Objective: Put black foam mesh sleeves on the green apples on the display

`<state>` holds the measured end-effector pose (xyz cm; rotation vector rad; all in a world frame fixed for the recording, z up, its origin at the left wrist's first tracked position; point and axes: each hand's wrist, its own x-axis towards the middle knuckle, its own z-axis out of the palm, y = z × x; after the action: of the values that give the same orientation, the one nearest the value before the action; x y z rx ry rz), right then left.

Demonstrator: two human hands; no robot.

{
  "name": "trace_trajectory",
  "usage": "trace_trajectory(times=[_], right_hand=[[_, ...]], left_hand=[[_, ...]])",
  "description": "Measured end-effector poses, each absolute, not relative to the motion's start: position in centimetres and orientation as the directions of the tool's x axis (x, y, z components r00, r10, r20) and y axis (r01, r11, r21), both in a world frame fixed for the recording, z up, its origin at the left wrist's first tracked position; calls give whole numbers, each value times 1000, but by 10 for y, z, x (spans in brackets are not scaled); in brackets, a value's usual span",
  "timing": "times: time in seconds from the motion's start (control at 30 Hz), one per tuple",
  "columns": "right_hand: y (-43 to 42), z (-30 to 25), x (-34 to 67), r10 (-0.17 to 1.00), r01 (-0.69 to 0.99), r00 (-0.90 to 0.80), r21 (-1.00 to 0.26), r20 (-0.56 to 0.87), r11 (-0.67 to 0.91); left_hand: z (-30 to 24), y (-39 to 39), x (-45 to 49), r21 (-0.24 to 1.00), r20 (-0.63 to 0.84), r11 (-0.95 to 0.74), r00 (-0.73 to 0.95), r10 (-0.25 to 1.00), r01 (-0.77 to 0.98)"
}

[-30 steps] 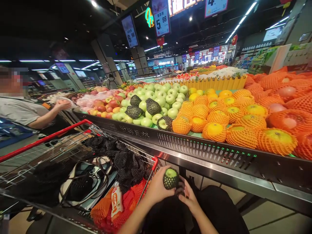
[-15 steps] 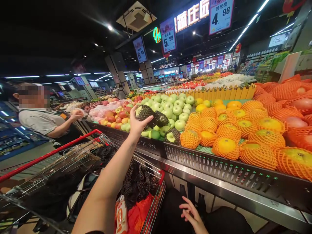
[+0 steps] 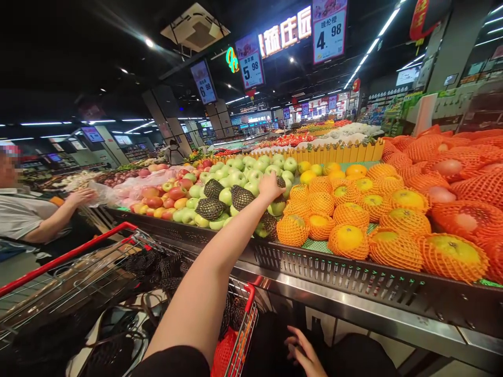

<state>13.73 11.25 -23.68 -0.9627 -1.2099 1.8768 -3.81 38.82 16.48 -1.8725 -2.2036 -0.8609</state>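
Note:
My left hand (image 3: 270, 187) reaches out over the pile of green apples (image 3: 251, 175) on the fruit stand. Its fingers are closed on a green apple in a black foam net (image 3: 280, 181), mostly hidden by the hand. Several other black-netted apples (image 3: 241, 197) lie on the pile just left of my hand. My right hand (image 3: 301, 352) hangs low by my lap under the stand's edge, fingers loosely apart and holding nothing.
Oranges in orange nets (image 3: 348, 238) fill the stand to the right, red apples (image 3: 155, 201) to the left. A red-handled shopping cart (image 3: 70, 255) with black nets and bags stands at my left. Another person's hand (image 3: 80, 197) reaches toward bagged fruit at far left.
My left hand rose from my lap with the netted apple to the display, then moved right across the green apples. My right hand let go and stayed low.

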Motion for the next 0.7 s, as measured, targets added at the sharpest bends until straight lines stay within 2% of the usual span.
trace_trajectory(times=[0.27,0.37,0.43,0.5,0.6,0.67,0.7], right_hand=[[109,-229,134,850,-166,-489,-936,-196,-311],[109,-222,136,856,-135,-491,-957,-161,-257],[110,-218,138,854,-108,-498,-966,-151,-234],[110,-217,139,837,-85,-521,-966,-167,-246],[108,-218,138,811,-58,-555,-964,-184,-258],[105,-221,136,796,-46,-577,-966,-183,-255],[103,-222,135,789,-40,-587,-967,-181,-252]], left_hand=[[164,401,-41,354,324,164,-286,902,920],[169,367,-45,362,497,10,-203,844,932],[170,317,-48,285,680,-184,-64,730,941],[164,250,-54,188,780,-293,38,625,937],[132,154,-78,171,847,-211,-34,531,962],[92,112,-106,228,879,-92,-164,448,969],[68,99,-122,282,853,-11,-246,460,959]])
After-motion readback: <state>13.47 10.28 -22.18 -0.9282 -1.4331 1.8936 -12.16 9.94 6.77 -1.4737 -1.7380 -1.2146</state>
